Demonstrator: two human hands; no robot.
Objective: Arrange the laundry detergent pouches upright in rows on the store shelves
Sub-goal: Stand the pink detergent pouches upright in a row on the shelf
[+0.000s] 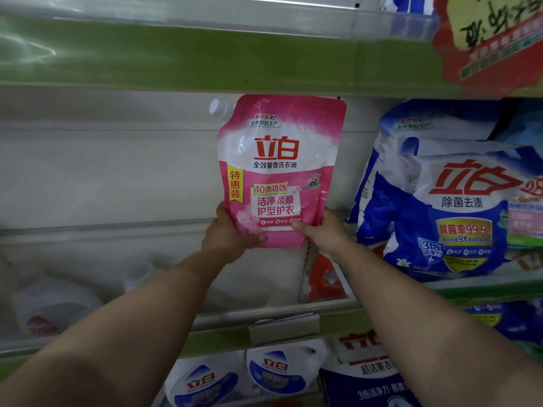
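1. Two bare forearms reach up from the lower corners of the view, with no sleeve showing on either one.
2. The left hand [227,233] wears no glove, ring or watch, and its wrist is bare.
3. The right hand [323,233] is likewise ungloved, with no band or jewellery at the wrist.
4. A short, plain thumbnail shows on the right thumb.

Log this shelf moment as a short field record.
held item: pink pouch, upright, cap at top left
left hand: grips bottom left corner
right hand: grips bottom right corner
neighbour: blue pouches on the right, leaning
shelf space left of pouch: bare back panel
shelf below: white bottles
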